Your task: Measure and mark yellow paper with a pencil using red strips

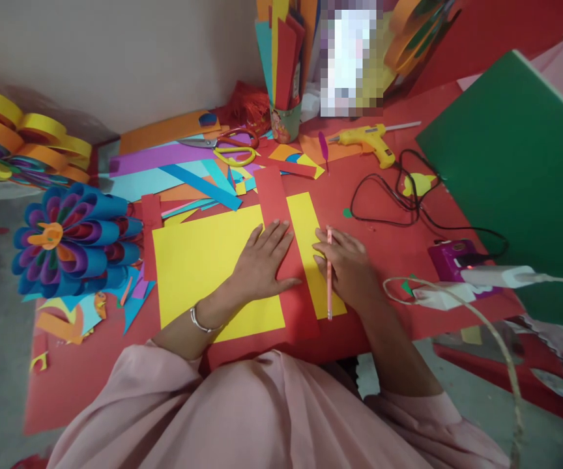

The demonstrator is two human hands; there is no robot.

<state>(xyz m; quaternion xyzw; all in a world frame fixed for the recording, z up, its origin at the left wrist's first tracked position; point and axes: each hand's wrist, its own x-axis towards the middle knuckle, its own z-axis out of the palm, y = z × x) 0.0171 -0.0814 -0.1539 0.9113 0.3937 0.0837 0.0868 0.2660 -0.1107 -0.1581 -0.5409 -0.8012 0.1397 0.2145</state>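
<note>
A yellow paper sheet (198,251) lies on the red-covered table, with a long red paper strip (274,192) across it; yellow shows on both sides of the strip. My left hand (264,260) rests flat, fingers stretched out, pressing on the strip and the sheet beside it. In my right hand (347,264) is a pink pencil (329,280), held between thumb and fingers over the narrow yellow part right of the strip. Whether the pencil's tip touches the paper, I cannot tell.
Coloured paper strips and scraps (198,185) with scissors (235,146) lie behind the sheet. A blue paper flower (76,241) stands left. At the back are a cup of strips (285,124) and a yellow glue gun (369,140). Right are a black cord (384,221), purple socket box (450,254) and green board (511,176).
</note>
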